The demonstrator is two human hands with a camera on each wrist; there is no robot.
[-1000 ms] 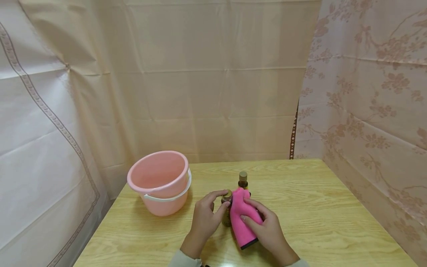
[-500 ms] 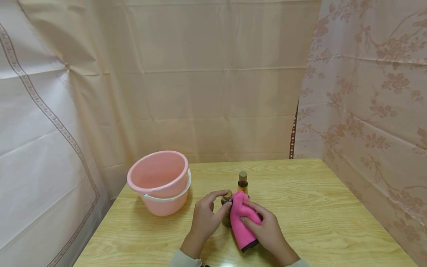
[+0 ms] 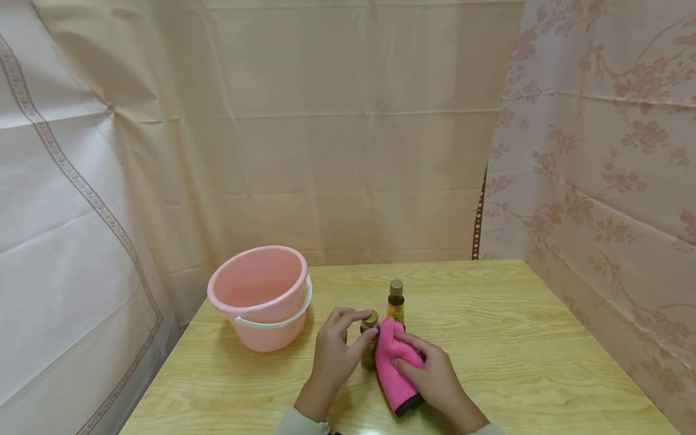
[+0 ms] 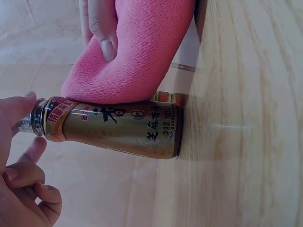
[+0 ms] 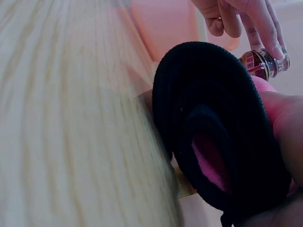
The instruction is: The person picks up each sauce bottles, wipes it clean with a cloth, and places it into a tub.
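A small glass bottle of sesame oil [image 4: 120, 130] with a gold cap stands upright on the table. My left hand [image 3: 333, 356] pinches it at the cap and neck between finger and thumb. In my right hand [image 3: 439, 379] is a folded pink cloth [image 3: 393, 374] with a black edge, pressed against the bottle's right side. Seen from the right wrist, the black edge [image 5: 208, 61] is folded round close to the tabletop. Just behind the cloth stands a second bottle [image 3: 396, 307], dark with a gold cap and yellow label; its lower part is hidden.
At the left of the wooden table [image 3: 516, 362] stands a pink bucket [image 3: 270, 338] with a white handle [image 3: 283, 321]. A beige curtain [image 3: 348, 151] hangs behind the table, and a flowered one [image 3: 609, 181] on the right.
My right hand and the pink cloth have slid a little down and toward me along the bottle, uncovering more of the rear bottle. The left hand keeps its hold on the cap.
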